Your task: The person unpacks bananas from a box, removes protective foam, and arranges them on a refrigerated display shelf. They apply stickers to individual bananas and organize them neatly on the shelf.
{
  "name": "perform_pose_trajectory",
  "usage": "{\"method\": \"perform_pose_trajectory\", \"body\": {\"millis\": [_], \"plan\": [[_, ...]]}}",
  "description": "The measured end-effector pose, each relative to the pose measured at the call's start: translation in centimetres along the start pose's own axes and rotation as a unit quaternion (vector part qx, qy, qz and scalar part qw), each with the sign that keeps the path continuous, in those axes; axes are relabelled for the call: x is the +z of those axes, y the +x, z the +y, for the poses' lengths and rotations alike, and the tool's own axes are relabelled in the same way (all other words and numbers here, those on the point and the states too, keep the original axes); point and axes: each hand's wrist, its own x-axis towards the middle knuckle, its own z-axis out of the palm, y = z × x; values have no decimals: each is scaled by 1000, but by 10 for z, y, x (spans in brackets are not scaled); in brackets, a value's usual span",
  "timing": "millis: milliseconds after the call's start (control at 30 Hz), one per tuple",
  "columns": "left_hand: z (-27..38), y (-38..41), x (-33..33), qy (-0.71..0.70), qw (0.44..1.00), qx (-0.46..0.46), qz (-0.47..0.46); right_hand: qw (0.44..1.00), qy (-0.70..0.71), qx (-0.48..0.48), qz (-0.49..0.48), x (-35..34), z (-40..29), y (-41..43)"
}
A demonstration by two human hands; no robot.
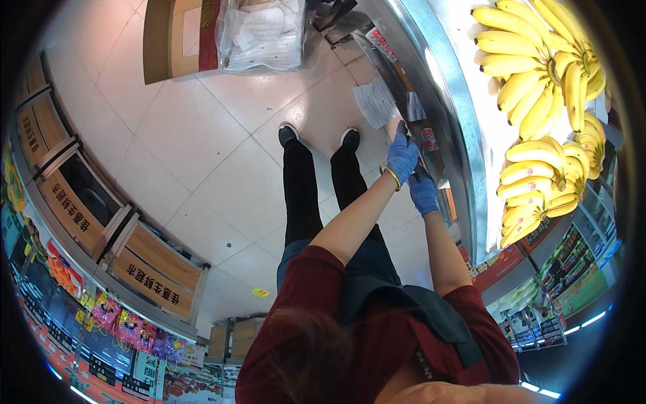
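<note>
My left hand (402,157), in a blue glove with dark fingertips, reaches to the lower side of the metal-edged display stand (449,91). A yellow bangle (390,174) circles its wrist. My right hand (423,189), gloved the same way, is close beside it, nearer my body. The fingers of both are partly hidden, and I cannot make out whether they hold anything. Just beyond the left fingertips, a stack of white sheets (376,101) lies low against the stand. Small red-and-white packets (429,140) show in the stand's side.
Bunches of yellow bananas (535,65) lie on the stand's lit white top. Ahead on the tiled floor (212,151) are an open cardboard box (171,40) and a clear plastic bag of white sheets (265,35). Wood-panelled counters (156,272) bearing writing run along the left.
</note>
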Motion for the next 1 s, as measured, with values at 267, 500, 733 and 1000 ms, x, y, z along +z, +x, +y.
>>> {"method": "perform_pose_trajectory", "body": {"millis": [267,500,733,1000], "plan": [[8,-83,-78,159,978,116,-64,978,195,79,7,-26,-38,-50],[101,-190,-132,468,783,392,-123,915,399,61,-9,-64,-171,-124],[159,-206,-161,305,863,396,-73,835,549,11,-22,-107,-273,-188],[265,-219,-164,-112,942,28,-315,882,391,-250,85,-183,-297,-208]]}}
